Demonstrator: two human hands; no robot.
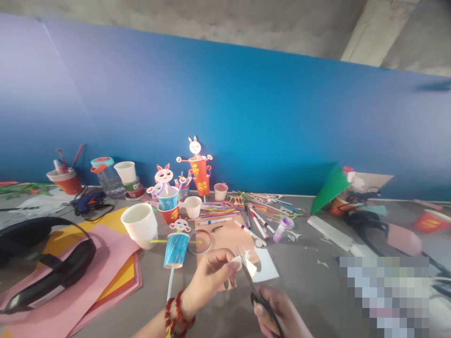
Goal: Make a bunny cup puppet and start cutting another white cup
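Observation:
My left hand [214, 274] pinches a small piece of white paper [237, 264] between thumb and fingers. In my right hand [276, 310] is a pair of scissors [251, 280] with black handles, its blades at the edge of that paper. A pale scrap [251, 268] shows beside the blades. Under both hands lie a peach sheet [225, 244] and a white sheet [268, 264] with a curved cut-out. Left of my left hand is a blue-coloured paper cup [175, 249] with a paper animal face, a straw and a yellow strip.
Headphones [75, 263] rest on coloured paper [105, 253] at left, near stacked white cups [140, 225]. Decorated cup figures [200, 173] stand toward the blue partition [246, 117]. Markers [259, 223], a purple-capped tube [283, 229] and pipe cleaners [225, 208] lie beyond my hands.

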